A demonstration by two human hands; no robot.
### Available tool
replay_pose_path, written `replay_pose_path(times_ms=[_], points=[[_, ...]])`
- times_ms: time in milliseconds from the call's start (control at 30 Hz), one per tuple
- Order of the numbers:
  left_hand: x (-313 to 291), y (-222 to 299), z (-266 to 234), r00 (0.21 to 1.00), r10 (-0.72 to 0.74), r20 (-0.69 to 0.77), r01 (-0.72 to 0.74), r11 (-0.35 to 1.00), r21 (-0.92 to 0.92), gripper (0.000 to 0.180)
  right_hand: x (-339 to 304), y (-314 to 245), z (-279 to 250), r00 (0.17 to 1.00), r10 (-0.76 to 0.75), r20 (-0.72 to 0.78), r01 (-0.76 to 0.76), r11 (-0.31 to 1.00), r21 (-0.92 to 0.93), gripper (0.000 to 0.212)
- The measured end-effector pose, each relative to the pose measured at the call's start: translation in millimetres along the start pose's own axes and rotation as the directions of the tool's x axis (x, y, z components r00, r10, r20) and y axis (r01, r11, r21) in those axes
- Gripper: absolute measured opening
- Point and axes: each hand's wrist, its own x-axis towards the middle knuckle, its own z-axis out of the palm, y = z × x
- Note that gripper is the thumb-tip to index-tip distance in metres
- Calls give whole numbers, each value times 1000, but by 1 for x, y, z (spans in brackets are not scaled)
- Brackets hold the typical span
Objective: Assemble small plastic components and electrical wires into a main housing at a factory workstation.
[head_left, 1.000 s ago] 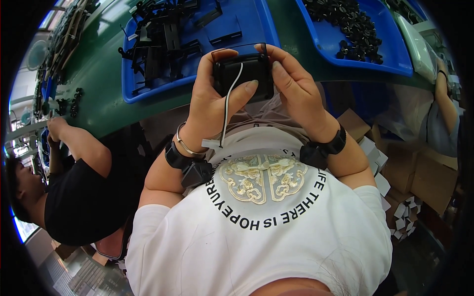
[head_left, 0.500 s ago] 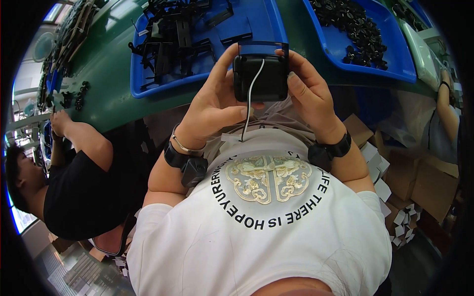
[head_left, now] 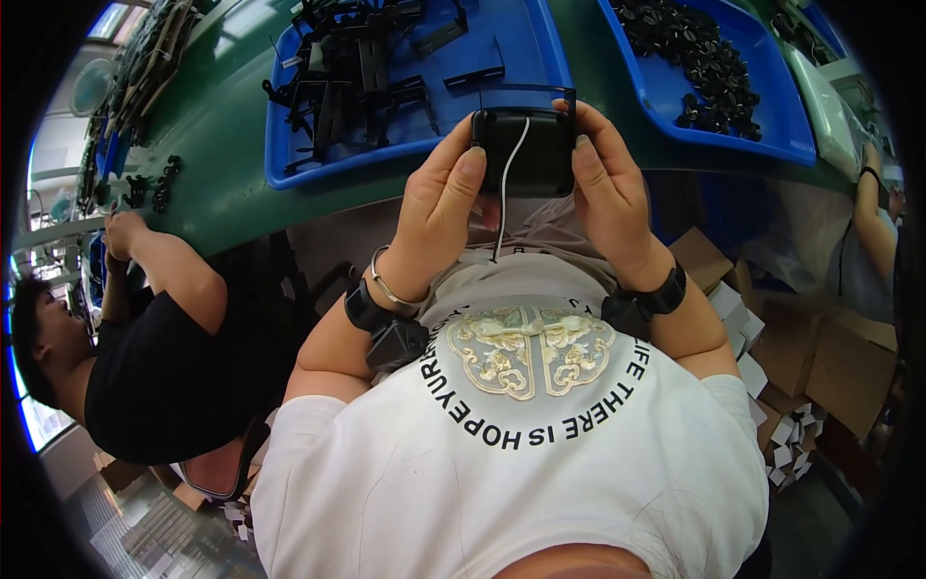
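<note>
A black square device (head_left: 547,159) with rounded corners is held up between my two hands, above my lap. My left hand (head_left: 442,203) grips its left side, thumb on the near face and other fingers behind. On the right edge, my right hand (head_left: 612,188) is closed the same way, its thumb at the side. A thin black U-shaped bracket (head_left: 529,88) spans the device's far edge, near my right fingertips. From the device's face a thin white cable (head_left: 508,174) hangs toward me. The device's underside is hidden.
Beyond my hands, a blue tray (head_left: 526,34) holds black brackets (head_left: 371,63). Another blue tray (head_left: 786,145) at the right contains small black parts (head_left: 694,58). Both rest on the green table (head_left: 227,198). A co-worker (head_left: 159,357) sits left; cardboard boxes (head_left: 849,372) are stacked right.
My left thumb has moved from below the device up onto its left side. The device has shifted slightly right, and its bracket looks narrower from this angle.
</note>
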Motion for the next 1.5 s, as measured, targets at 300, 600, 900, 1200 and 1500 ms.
replay_pose_path(times_ms=[300,600,900,1200,1500], points=[[1,-7,-11,993,58,105,-58,998,-9,48,2,-1,1,998,36,-41,-34,998,47,37],[8,8,-8,991,-89,97,104,982,-161,45,1,-3,-2,977,204,-66,-202,979,37,37],[7,3,-2,998,-7,-59,12,996,87,44,-1,-4,5,999,26,-45,-29,997,-77,42],[11,9,4,1000,16,-23,-18,997,-73,43,1,-5,-4,997,58,-42,-55,996,69,42],[11,2,-4,999,-23,-23,24,997,71,43,1,-1,-5,996,91,-20,-90,995,33,41]])
